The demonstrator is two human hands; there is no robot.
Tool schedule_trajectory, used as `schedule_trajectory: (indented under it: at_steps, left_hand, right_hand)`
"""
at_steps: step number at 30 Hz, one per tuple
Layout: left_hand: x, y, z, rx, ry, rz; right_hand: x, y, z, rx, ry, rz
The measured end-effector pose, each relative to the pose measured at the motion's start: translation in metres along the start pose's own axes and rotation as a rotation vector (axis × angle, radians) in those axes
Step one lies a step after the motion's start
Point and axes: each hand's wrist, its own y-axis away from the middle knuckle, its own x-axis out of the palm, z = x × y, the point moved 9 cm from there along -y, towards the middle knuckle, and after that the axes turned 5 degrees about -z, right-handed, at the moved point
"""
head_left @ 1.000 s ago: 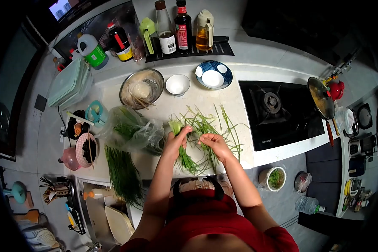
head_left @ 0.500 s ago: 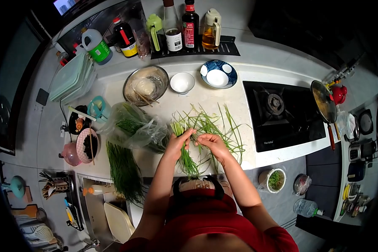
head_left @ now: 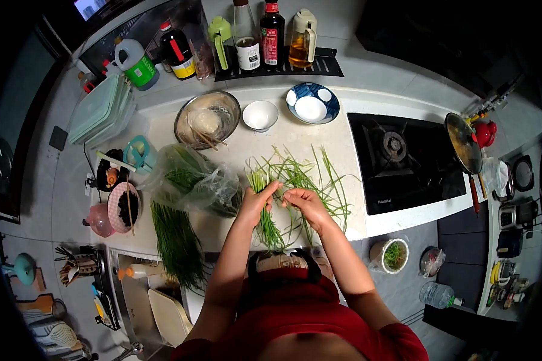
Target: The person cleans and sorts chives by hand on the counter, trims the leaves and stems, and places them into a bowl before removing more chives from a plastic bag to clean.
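My left hand [head_left: 256, 201] is wrapped round a bunch of garlic chives [head_left: 268, 231], pale stem ends pointing away from me and green leaves hanging toward the counter's front edge. Close beside it, my right hand [head_left: 307, 206] is closed in a pinch, thumb against forefinger. What it pinches, if anything, is too small to make out. Loose chives [head_left: 301, 171] lie scattered on the counter beyond and right of my hands. To the left, a plastic bag [head_left: 190, 177] holds more greens, and a thick chive bundle [head_left: 177, 243] hangs over the front edge.
At the back stand a metal bowl with dough [head_left: 208, 120], a white bowl [head_left: 260, 115] and a blue-patterned bowl [head_left: 312, 103]. A gas stove [head_left: 403, 162] is on the right. The sink [head_left: 141, 307] lies front left; a bin [head_left: 393, 256] stands on the floor.
My hands have barely moved; the right fingers have shifted slightly at the chive stems. The whole view has tilted a little.
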Motion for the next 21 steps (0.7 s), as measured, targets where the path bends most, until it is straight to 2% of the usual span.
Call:
schedule_trajectory:
  at_steps: [3, 6, 9, 12, 13, 16, 17, 21]
  left_hand:
    - [0.0, 0.001, 0.0, -0.036, -0.062, 0.02]
    - [-0.004, 0.003, -0.006, 0.012, -0.14, -0.046]
    - [-0.017, -0.007, -0.006, 0.163, -0.192, -0.153]
    - [-0.033, -0.016, -0.015, 0.427, -0.406, -0.312]
    - [-0.037, -0.019, -0.01, 0.317, -0.351, -0.317]
    - [-0.031, -0.016, -0.029, 0.638, -0.497, -0.306]
    - [-0.031, -0.022, -0.025, 0.607, -0.599, -0.288]
    - [-0.032, -0.021, -0.042, 0.457, -0.586, -0.317]
  right_hand:
    - [-0.003, -0.003, -0.001, -0.021, -0.065, -0.009]
    - [-0.01, 0.0, 0.004, -0.051, -0.051, -0.123]
    - [-0.023, -0.003, 0.002, -0.137, 0.061, -0.158]
    - [-0.034, 0.0, 0.0, -0.137, 0.076, -0.16]
    - [-0.037, 0.003, 0.002, -0.139, 0.091, -0.162]
    - [-0.049, 0.006, 0.002, -0.147, 0.047, -0.208]
    - [-0.053, 0.005, 0.003, -0.162, 0.019, -0.231]
    - [-0.057, 0.003, 0.007, -0.161, -0.017, -0.312]
